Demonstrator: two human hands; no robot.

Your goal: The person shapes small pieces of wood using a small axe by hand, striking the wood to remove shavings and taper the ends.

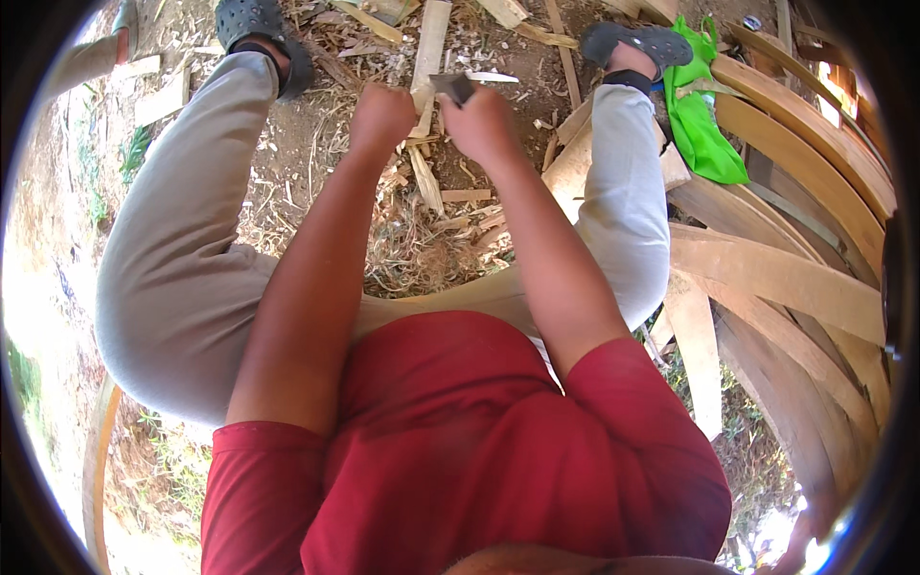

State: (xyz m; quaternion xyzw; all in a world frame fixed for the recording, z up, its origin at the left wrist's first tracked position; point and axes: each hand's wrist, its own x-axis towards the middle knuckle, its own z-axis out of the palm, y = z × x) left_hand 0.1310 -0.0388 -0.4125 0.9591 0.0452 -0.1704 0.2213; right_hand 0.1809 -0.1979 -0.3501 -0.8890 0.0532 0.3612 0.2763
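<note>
Curling our left hand (383,115) into a fist beside a pale wood strip (432,43), we cannot tell whether it grips anything. Near the strip's right edge, our right hand (482,123) grasps a dark tool (453,88). Farther right, a green bag (698,125) lies near curved planks (776,273).

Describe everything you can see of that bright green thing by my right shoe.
The bright green thing looks like a thin, limp bag, of cloth or plastic, with a narrow strap-like end at the top. It lies creased and drawn out beside the right shoe, which overlaps its edge, next to curved boards. A pale strip crosses it. Its contents, if any, are hidden.
</note>
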